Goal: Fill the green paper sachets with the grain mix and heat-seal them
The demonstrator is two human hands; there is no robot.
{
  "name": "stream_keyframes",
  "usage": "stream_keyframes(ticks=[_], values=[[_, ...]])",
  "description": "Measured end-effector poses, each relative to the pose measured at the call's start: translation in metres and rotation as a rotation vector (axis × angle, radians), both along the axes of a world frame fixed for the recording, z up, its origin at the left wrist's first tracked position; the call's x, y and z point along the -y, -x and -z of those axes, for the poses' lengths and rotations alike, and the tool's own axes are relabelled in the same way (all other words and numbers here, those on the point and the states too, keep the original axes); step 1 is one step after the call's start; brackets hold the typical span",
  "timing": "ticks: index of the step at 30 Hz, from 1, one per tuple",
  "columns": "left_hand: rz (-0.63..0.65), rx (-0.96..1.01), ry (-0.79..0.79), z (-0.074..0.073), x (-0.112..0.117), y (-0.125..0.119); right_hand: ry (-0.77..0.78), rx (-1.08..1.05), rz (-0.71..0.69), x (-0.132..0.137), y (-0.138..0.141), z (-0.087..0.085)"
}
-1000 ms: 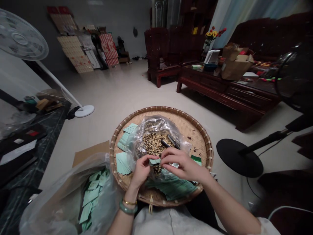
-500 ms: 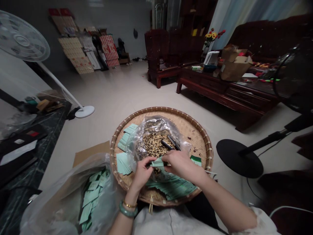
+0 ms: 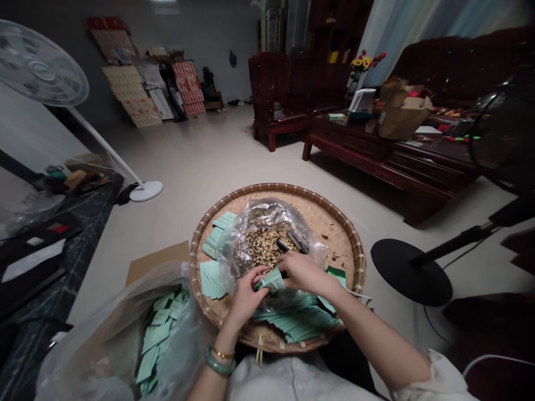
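A person's left hand and right hand close on a pale green paper slip, pinching it between fingers and thumbs above a round woven bamboo tray on a pale floor. The slip sits between the two hands, just over the near part of a clear plastic bag lying on the tray and holding a speckled seed mix. Two dark slender objects, their kind hard to tell, rest on the mix just beyond the right hand. Stacks of matching green slips lie on the tray left of the bag, and a fanned pile of green slips sits at its near edge, below the hands. A jade bangle and a thin gold bracelet circle the left wrist. At near left, a plastic sack holds more green slips beside a cardboard sheet. On the far right, a dark wooden table carries a cardboard box and flowers, while a white standing fan rises at far left.
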State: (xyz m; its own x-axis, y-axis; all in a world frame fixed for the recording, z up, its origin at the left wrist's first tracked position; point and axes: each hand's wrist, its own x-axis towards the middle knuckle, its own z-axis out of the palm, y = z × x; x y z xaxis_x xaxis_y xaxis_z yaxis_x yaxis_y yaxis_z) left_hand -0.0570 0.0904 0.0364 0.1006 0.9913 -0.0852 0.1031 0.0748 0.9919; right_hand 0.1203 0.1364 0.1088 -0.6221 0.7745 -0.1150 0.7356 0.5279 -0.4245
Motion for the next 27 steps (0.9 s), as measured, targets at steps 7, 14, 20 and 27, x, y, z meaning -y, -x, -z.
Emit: stream_keyframes(ticks=[7,14,20,27], values=[[-0.012,0.033,0.011,0.003,-0.003,0.001,0.036,-0.162,0.023,-0.005,-0.004,0.001],[-0.090,0.143,0.046,0.008,-0.005,0.005,0.166,-0.445,0.213,-0.014,-0.014,-0.006],[-0.150,0.163,0.043,0.009,-0.004,0.008,0.124,-0.577,0.272,-0.017,-0.011,-0.004],[-0.142,0.227,0.097,0.002,-0.002,0.005,0.195,-0.545,0.123,-0.009,-0.005,-0.003]])
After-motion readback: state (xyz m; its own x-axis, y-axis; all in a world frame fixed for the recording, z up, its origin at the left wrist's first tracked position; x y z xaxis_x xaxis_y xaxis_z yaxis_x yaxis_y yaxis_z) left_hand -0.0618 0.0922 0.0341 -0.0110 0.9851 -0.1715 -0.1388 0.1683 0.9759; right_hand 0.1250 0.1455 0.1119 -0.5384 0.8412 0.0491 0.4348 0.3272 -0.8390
